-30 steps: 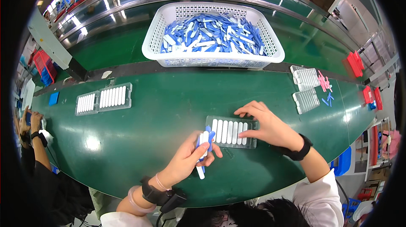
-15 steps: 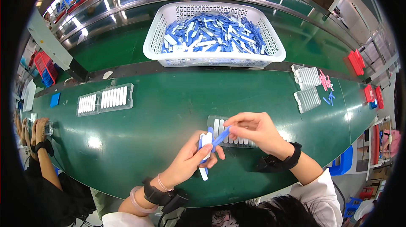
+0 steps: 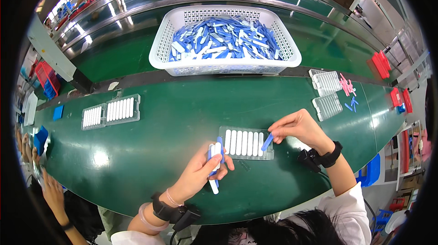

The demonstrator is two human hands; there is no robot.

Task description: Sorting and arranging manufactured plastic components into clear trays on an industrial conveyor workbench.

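Observation:
My left hand [image 3: 200, 166] is closed around a small bundle of flat, round-ended strips [image 3: 215, 153], blue on some faces and white on others. Between the thumb and fingers of my right hand [image 3: 301, 128], one blue strip [image 3: 267, 142] is pinched. Its lower end reaches over the right part of a clear plastic tray [image 3: 269, 155], where it meets or hovers above the slots; I cannot tell which. Several white strips [image 3: 239, 143] lie side by side in that tray. The left hand is just left of the tray, apart from it.
A white basket [image 3: 157, 58] heaped with blue and white strips stands beyond the hands. An open clear case [image 3: 108, 112] holding white strips lies left. At right are an open clear case [image 3: 327, 107], pink pieces [image 3: 347, 85] and blue pieces [image 3: 352, 104]. A co-worker's hand [image 3: 52, 195] is far left.
My right hand has moved right, away from the left hand's bundle, carrying a blue strip to the tray's right end. The left hand has shifted slightly left. A co-worker's hands have moved at far left.

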